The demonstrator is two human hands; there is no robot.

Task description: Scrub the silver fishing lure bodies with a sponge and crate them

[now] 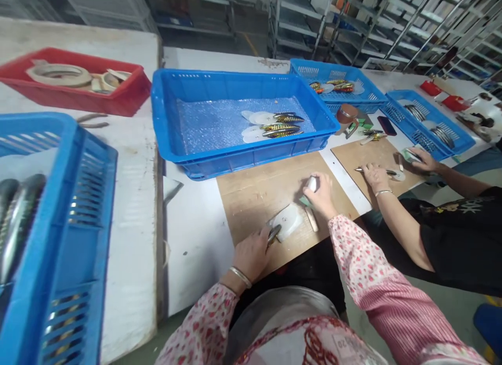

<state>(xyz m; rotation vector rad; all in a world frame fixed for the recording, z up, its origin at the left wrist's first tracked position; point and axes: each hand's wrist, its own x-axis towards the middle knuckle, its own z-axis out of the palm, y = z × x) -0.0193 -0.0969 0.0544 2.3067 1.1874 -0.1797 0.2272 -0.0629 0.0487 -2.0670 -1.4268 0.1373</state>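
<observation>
Over the flat brown board (251, 197), the left hand (251, 254) grips a dark spindle-shaped piece (273, 234), the right hand (323, 197) a small white block (312, 184); slackening could drop either.

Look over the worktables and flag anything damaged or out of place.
One thing stands out: along the far edge of the white table, behind the large blue bin, a rough brownish patch breaks the pale surface, as if chipped or worn. Nothing seems amiss around the left hand or right hand.

Soft light — racks (300, 28) dimmer — edges stretched.
</observation>
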